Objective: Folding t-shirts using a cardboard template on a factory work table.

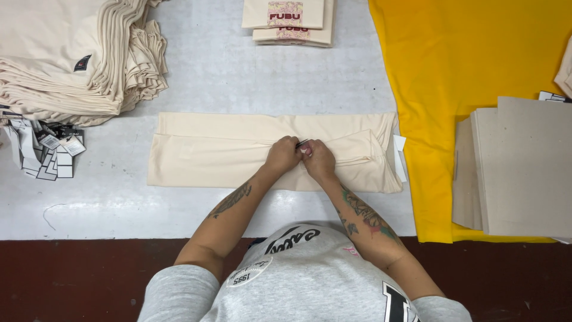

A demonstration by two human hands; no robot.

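Your folded cream garment lies lengthwise across the middle of the pale grey table, a soft long rectangle with smooth folds. Its right end touches the edge of the yellow cloth, and small white tags stick out there. Your left hand and right hand meet at the garment's centre, both curled tight, fingertips pinching a small dark item against the fabric; what it is cannot be told.

Bare table runs along the garment's near side to the table edge and beyond its far side. To your left, well apart, sits a tall stack of cream garments with loose hang tags beside it. Ahead lie two flat packaged garments. On your right, stiff grey cardboard sheets rest on the yellow cloth.
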